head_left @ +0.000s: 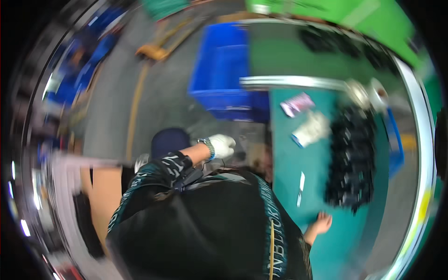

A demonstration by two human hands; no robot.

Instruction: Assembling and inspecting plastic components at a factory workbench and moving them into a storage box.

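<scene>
With gloved left hand [222,146] at dial centre, bare right hand [322,223] at four o'clock.
Cannot tell either grip; at three o'clock on green table [287,168], black parts [351,163], white glove [312,128].

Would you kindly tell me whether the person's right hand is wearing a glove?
No, the right hand over the green tabletop is bare, while the left hand wears a white glove.

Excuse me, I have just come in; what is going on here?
A person's white-gloved left hand hovers apart from a blue plastic crate; blur hides whether it holds anything. The bare right hand is over the teal tabletop, near a row of black parts. A loose white fabric glove lies there too.
</scene>
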